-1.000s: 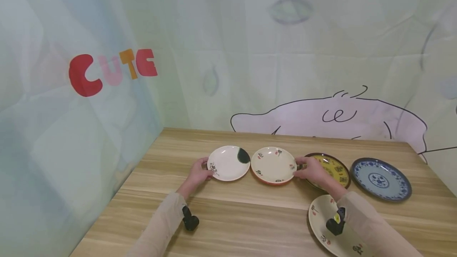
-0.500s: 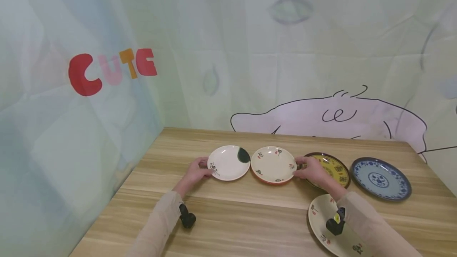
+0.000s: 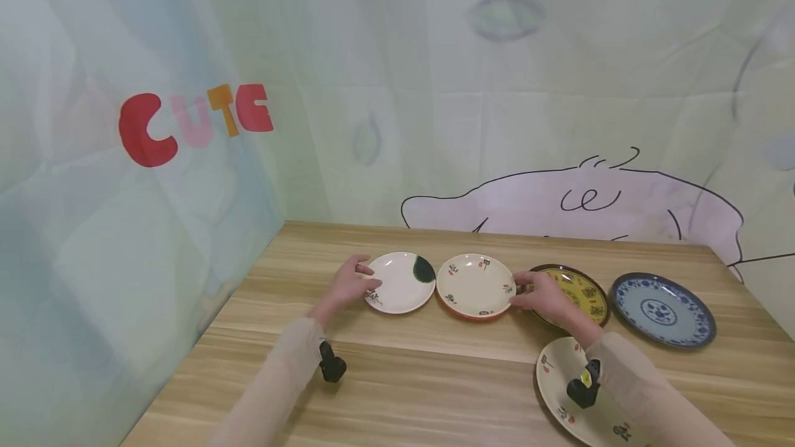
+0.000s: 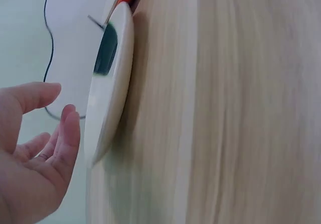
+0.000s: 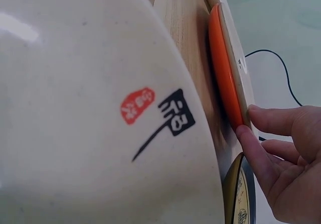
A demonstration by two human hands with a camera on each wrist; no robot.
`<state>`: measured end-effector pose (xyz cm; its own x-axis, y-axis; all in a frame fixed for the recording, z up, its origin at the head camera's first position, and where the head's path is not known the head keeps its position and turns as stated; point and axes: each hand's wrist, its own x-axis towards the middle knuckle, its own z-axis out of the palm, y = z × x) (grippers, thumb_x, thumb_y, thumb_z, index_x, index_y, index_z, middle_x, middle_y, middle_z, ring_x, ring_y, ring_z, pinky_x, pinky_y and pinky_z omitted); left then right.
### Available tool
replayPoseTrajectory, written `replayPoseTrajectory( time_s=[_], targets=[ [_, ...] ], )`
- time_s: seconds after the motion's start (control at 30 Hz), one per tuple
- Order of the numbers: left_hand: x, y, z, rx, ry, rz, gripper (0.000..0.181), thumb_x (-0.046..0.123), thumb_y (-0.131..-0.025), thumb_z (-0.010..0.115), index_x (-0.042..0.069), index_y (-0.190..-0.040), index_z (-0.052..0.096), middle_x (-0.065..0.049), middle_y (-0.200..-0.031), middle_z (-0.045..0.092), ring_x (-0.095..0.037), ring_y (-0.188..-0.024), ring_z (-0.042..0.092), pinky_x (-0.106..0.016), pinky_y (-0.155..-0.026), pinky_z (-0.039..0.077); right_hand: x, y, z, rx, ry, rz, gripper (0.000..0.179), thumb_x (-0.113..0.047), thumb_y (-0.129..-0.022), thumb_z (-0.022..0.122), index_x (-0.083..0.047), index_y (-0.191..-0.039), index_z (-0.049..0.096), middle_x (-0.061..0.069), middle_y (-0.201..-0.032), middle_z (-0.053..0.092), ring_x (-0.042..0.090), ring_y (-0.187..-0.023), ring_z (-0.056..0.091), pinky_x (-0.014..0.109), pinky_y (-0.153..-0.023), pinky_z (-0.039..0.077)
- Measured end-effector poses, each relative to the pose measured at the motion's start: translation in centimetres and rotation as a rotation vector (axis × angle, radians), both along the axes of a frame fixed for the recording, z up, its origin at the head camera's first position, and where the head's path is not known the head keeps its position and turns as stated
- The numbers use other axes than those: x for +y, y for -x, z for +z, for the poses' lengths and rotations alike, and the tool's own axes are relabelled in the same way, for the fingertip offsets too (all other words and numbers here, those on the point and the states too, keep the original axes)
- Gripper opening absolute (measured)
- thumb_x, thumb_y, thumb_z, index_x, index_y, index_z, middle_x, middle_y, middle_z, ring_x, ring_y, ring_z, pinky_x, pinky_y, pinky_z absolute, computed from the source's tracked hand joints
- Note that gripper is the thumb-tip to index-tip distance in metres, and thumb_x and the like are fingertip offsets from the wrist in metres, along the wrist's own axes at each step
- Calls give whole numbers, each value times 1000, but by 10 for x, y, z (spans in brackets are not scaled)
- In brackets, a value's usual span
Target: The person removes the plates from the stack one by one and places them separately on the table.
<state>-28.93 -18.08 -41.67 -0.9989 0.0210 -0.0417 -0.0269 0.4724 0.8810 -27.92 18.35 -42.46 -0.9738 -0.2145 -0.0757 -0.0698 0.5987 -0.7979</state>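
Observation:
A white plate (image 3: 397, 285) with a dark green patch lies on the table. My left hand (image 3: 350, 283) hovers at its left edge, thumb and fingers apart; in the left wrist view the hand (image 4: 42, 138) is beside the plate's rim and holds nothing. Right next to the white plate is a cream plate (image 3: 475, 286) with an orange underside and small red and black marks. My right hand (image 3: 540, 294) pinches its right rim between thumb and fingers, as the right wrist view shows on the orange side (image 5: 225, 73).
A yellow plate (image 3: 577, 292) with a dark rim lies partly behind the right hand. Farther right is a blue patterned plate (image 3: 661, 310). A larger cream plate (image 3: 565, 385) lies under the right forearm. A printed curtain (image 3: 497, 123) stands behind the wooden table (image 3: 404, 385).
My left hand has let go of the white plate's rim and lifted slightly up, its fingers spreading. The right hand and the plates have stayed in place.

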Motion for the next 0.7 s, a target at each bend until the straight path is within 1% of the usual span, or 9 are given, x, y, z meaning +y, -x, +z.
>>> replayPoseTrajectory(
  time_s=[0.13, 0.23, 0.33, 0.47, 0.7],
  targets=[
    [23, -1, 0, 17, -6, -61, 57, 4, -78, 67, -6, -128, 41, -21, -106, 56, -21, -71, 61, -29, -61, 55, 0, 0, 0, 8, -8, 5, 50, -7, -80, 65, 11, -123, 47, 24, -112, 55, 12, -69, 58, 26, -63, 52],
    [38, -1, 0, 43, -35, -99, 53, 3, -77, 67, -8, -124, 44, -23, -106, 56, -25, -76, 62, -30, -62, 56, 0, 1, 0, 2, -9, 2, 50, -7, -80, 65, 11, -124, 47, 23, -112, 56, 13, -69, 58, 26, -63, 52],
    [50, 1, 1, 69, -34, -129, 52, 2, -76, 68, -10, -122, 45, -24, -106, 57, -29, -83, 63, -30, -63, 56, -1, 1, 0, 1, -13, 3, 51, -7, -80, 65, 12, -124, 47, 23, -111, 56, 13, -69, 58, 26, -63, 53],
    [62, 5, 0, 69, 2, -152, 56, 5, -75, 70, -8, -124, 46, -22, -109, 57, -28, -86, 63, -27, -64, 55, -2, 2, 1, 1, -16, 2, 51, -6, -79, 66, 12, -123, 47, 24, -111, 56, 12, -69, 59, 26, -64, 53],
    [76, 7, -1, 26, 98, -223, 59, 10, -74, 72, -5, -125, 46, -18, -112, 57, -21, -79, 62, -25, -64, 54, -3, 1, 3, -34, -49, -22, 51, -7, -79, 67, 11, -123, 47, 24, -114, 55, 13, -72, 58, 27, -67, 53]
  ],
)
